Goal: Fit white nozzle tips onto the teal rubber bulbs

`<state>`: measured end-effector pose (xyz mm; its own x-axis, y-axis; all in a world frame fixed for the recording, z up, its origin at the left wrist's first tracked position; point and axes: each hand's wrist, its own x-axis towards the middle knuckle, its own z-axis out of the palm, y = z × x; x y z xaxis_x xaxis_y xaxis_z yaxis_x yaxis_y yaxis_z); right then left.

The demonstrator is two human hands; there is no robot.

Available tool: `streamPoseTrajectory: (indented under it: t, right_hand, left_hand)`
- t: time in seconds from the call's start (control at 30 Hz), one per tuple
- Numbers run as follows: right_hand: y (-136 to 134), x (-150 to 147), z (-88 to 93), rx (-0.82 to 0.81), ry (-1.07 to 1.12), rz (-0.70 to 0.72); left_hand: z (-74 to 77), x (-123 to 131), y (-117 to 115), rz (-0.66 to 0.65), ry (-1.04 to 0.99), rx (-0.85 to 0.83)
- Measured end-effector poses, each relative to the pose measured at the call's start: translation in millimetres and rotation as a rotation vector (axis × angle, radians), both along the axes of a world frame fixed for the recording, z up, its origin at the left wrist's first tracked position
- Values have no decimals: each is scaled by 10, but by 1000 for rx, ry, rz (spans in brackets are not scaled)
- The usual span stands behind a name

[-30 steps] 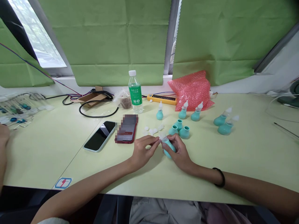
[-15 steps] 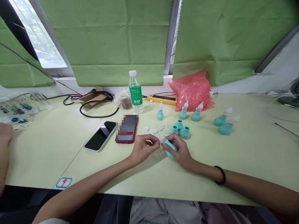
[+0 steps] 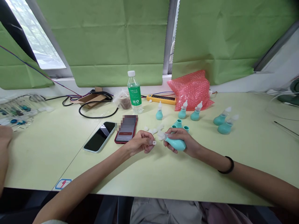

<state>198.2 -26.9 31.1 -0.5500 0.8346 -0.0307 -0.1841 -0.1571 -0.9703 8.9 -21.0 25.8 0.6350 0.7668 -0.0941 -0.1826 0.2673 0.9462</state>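
My right hand (image 3: 187, 138) is wrapped around a teal squeeze bulb (image 3: 177, 144), tilted sideways, with a translucent collar (image 3: 161, 135) on its mouth pointing left. My left hand (image 3: 141, 143) pinches a small white nozzle tip (image 3: 154, 142), its round open end facing the collar across a small gap. Loose translucent pieces (image 3: 153, 131) lie just behind my hands. Three teal bulbs without tops (image 3: 178, 123) stand beyond my right hand, partly hidden by it. Farther back and to the right are several nasal aspirators (image 3: 195, 115), teal bulbs with clear tips fitted.
Two phones (image 3: 100, 137) lie left of my hands. Behind stand a water bottle (image 3: 135, 96), a yellow multimeter (image 3: 161, 99) and a red bubble-wrap bag (image 3: 192, 90). Black cables (image 3: 98, 117) coil at back left. Another person's hand (image 3: 5, 137) rests at the far left edge.
My hands have moved apart slightly. The bulb has turned to lie more level and shifted right, and the nozzle tip in my left hand now shows its open end.
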Motion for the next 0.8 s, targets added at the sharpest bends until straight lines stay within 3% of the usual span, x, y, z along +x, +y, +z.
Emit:
streamPoseTrajectory:
  t: [0.1,0.23,0.3,0.37,0.53,0.7,0.8]
  right_hand:
    - [23,28,33,74,0,-93]
    - [-10,29,43,350,-123,-262]
    - [-33,14,19,524,-240,-342]
    - [-45,-5,-16,684,-359,-382]
    - [-43,-41,-89,964,-560,-402]
    - [-41,-48,-159,1099,-616,-377]
    - [-64,-57,-220,1177,-612,-329]
  left_hand:
    - [-2,-12,46,115,193,166]
    - [-77,-23,107,395,641,596]
    - [-138,-24,128,459,794,790]
    - [-199,-21,147,467,866,883]
    - [-273,-10,175,459,859,910]
    - [-174,24,50,514,663,771]
    - [-98,66,-65,374,599,729]
